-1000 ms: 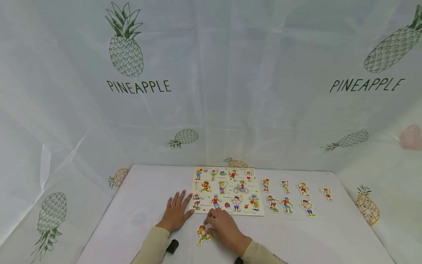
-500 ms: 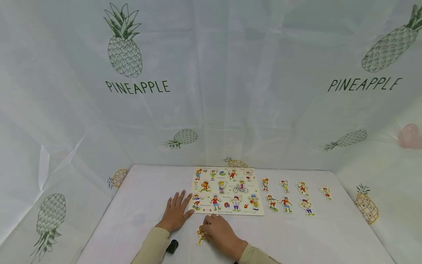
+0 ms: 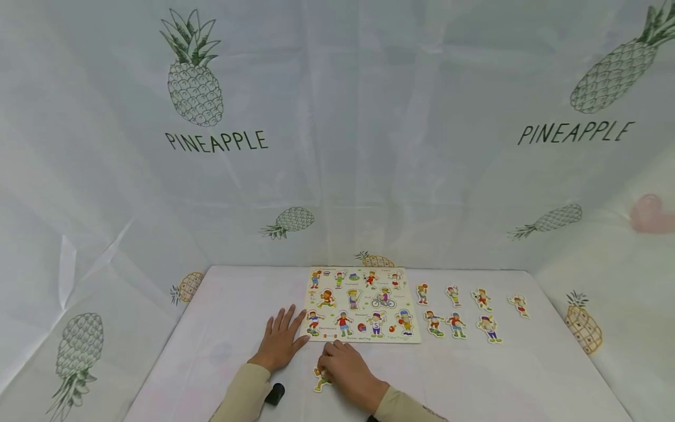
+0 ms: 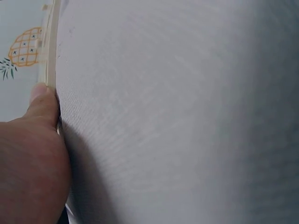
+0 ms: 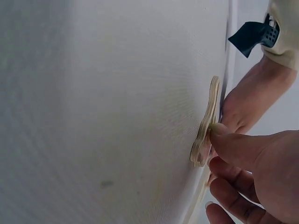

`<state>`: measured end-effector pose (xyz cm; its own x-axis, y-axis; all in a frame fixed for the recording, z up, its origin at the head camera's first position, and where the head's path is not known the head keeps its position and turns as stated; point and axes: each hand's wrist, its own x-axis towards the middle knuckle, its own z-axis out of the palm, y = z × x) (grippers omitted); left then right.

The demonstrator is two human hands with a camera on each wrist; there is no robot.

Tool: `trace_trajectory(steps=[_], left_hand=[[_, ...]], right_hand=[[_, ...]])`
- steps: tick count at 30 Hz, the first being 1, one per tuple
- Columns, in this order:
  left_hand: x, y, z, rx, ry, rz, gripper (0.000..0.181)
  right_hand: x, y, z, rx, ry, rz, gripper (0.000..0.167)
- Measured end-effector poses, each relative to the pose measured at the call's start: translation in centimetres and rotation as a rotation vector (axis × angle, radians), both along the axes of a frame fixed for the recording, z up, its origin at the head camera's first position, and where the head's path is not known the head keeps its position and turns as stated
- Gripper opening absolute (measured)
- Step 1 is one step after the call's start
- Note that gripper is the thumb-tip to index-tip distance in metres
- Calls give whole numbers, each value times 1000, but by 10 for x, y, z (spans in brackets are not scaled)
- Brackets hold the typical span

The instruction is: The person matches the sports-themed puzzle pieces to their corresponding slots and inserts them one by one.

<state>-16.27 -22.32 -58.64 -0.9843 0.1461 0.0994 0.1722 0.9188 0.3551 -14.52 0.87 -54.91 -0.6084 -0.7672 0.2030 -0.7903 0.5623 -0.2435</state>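
Observation:
In the head view, a wooden puzzle board (image 3: 364,334) with printed sports figures lies at the middle back of the table. My left hand (image 3: 278,344) lies flat with spread fingers on the table, its thumb at the board's lower left corner. The left wrist view shows that thumb (image 4: 43,105) against the board's edge. My right hand (image 3: 348,370), fingers curled, pinches a puzzle piece (image 3: 320,385) shaped like a running figure, in front of the board. In the right wrist view the thumb presses on the piece (image 5: 202,140), seen nearly edge-on; the fingers hide part of it.
Several figure-shaped pieces lie in two rows right of the board, among them a skateboarder (image 3: 434,324) and a batter (image 3: 490,329). A black object (image 3: 275,394) sits by the left sleeve. A pineapple-print curtain (image 3: 337,146) closes off the back and sides.
My right hand has come down and left over the running-figure piece, covering its upper part and taking hold of it. The left hand stays in place.

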Motion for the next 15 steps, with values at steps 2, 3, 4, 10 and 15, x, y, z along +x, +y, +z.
trace_trajectory(steps=[2,3,4,10,15], left_hand=[[0,0,1,0,-3,0,65],[0,0,1,0,-5,-1,65],[0,0,1,3,-2,-2,65],[1,0,1,-5,2,-12,66],[-1,-2,-2,-19,12,-13,67]], right_hand=[[0,0,0,10,0,-4,8],[0,0,0,10,2,-5,8],[0,1,0,9,5,-8,7],[-5,8,9,-59,12,-44,6],[-15,14,20,-124,-10,-100,9]])
